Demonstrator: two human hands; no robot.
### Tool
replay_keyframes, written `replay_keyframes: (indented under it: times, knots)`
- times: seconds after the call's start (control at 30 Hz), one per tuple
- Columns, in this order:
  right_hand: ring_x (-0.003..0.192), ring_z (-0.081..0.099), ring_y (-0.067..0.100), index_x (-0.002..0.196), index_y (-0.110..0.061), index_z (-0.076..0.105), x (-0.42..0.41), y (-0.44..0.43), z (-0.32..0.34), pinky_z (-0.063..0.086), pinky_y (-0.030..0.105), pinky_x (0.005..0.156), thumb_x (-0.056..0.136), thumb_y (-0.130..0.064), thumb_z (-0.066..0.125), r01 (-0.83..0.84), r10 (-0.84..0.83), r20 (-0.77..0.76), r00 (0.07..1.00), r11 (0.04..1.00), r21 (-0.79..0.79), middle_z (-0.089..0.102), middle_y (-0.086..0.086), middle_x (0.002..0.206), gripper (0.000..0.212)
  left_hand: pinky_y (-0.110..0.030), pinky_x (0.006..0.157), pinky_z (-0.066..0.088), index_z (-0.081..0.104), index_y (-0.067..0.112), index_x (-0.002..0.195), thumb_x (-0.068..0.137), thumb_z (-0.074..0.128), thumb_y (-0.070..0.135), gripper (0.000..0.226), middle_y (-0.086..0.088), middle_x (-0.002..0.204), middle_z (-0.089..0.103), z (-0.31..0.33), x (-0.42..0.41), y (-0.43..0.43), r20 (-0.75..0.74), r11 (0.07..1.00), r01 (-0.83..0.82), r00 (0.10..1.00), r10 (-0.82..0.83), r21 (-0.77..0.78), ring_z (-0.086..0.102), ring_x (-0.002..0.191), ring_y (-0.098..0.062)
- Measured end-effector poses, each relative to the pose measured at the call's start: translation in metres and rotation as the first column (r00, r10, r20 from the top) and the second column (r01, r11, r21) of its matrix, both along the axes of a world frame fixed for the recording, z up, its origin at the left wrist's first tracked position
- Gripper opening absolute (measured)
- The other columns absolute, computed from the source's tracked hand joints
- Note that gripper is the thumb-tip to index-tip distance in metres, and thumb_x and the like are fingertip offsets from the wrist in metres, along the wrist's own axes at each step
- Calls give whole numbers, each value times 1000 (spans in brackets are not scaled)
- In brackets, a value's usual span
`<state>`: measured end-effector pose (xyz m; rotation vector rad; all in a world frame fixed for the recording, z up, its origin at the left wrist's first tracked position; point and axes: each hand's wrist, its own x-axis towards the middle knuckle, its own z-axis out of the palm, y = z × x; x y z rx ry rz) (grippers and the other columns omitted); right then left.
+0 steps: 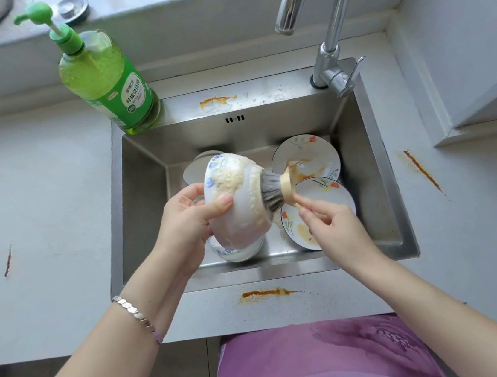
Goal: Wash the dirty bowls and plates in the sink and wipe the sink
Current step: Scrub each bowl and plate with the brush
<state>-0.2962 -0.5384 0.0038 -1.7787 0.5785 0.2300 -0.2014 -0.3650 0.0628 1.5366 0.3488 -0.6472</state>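
Note:
My left hand [189,223] grips a white bowl with blue flowers [244,217], turned on its side above the steel sink [364,174], its outside covered in foam. My right hand [330,225] pinches the beige handle of a dish brush [277,192], whose grey bristles press on the bowl's base. In the sink lie two floral plates smeared with orange sauce, one at the back right [315,155] and one in front of it [332,196]. Another bowl [239,252] sits under the held one, and a pale dish [197,166] shows behind it.
A green dish soap pump bottle [108,80] stands at the sink's back left corner. The chrome tap [332,62] rises at the back right. Orange sauce stains mark the sink's back ledge [217,101], the front ledge [266,293] and the counter at right [422,170].

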Motion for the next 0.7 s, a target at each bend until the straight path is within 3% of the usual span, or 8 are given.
replay_keyframes:
  times: [0.07, 0.2, 0.27, 0.33, 0.43, 0.5, 0.6, 0.7]
  knots:
    - [55, 33, 18, 125, -31, 57, 9, -1, -3, 30, 24, 56, 96, -20, 47, 1, -2, -35, 999, 1000, -31, 41, 8, 62, 33, -21, 53, 55, 62, 6, 92, 80, 63, -4, 15, -1, 69, 72, -6, 4, 6, -25, 1000, 29, 999, -29, -4, 68, 61, -12]
    - [66, 56, 27, 119, -37, 61, 17, -1, -14, 47, 32, 70, 94, -27, 50, -16, 4, -143, 990, 997, -78, 62, 16, 68, 29, -22, 54, 52, 64, 7, 94, 78, 67, -1, 18, -1, 71, 72, -21, 30, 24, 4, 991, 99, 995, -100, 93, 67, 61, -12]
    - [53, 41, 14, 119, -37, 61, 21, -4, -22, 38, 26, 61, 94, -28, 50, 30, -48, -154, 987, 993, -117, 42, 2, 54, 29, -23, 54, 50, 65, 9, 87, 76, 71, 1, 14, 0, 66, 71, -34, 52, 34, 48, 965, 156, 984, -169, 211, 65, 56, -10]
    - [48, 35, 8, 119, -37, 60, 24, -7, -28, 33, 23, 58, 95, -25, 49, 83, -106, -154, 982, 986, -147, 34, -9, 49, 29, -23, 52, 46, 66, 8, 83, 74, 75, 4, 14, -1, 65, 68, -54, 81, 41, 91, 908, 216, 960, -264, 359, 62, 54, -11]
    - [47, 39, 9, 114, -41, 61, 25, -4, -36, 37, 24, 62, 95, -23, 49, 114, -136, -170, 976, 984, -134, 38, -9, 39, 29, -23, 56, 44, 67, 6, 84, 73, 77, 10, 16, -6, 72, 63, -92, 124, 45, 126, 778, 309, 888, -442, 546, 55, 62, -18]
    - [56, 45, 18, 115, -40, 62, 27, 2, -43, 40, 25, 65, 94, -25, 51, 142, -166, -178, 970, 980, -140, 51, -4, 48, 29, -27, 61, 41, 66, 9, 77, 71, 76, 18, 15, -5, 70, 61, -118, 147, 44, 132, 698, 343, 838, -530, 629, 52, 63, -19]
    - [81, 59, 7, 118, -37, 61, 35, 9, -50, 39, 13, 67, 94, -25, 52, 191, -211, -183, 960, 974, -121, 69, -15, 82, 28, -30, 62, 41, 63, 11, 73, 73, 74, 17, 13, -5, 70, 61, -151, 173, 38, 129, 628, 386, 777, -616, 676, 53, 66, -21]
    - [99, 62, 13, 119, -35, 60, 46, 14, -52, 37, 8, 70, 94, -24, 52, 234, -252, -185, 950, 965, -117, 69, -7, 102, 29, -35, 67, 45, 64, 7, 82, 76, 73, 17, 15, -10, 78, 65, -177, 190, 33, 83, 516, 434, 701, -708, 738, 58, 75, -28]
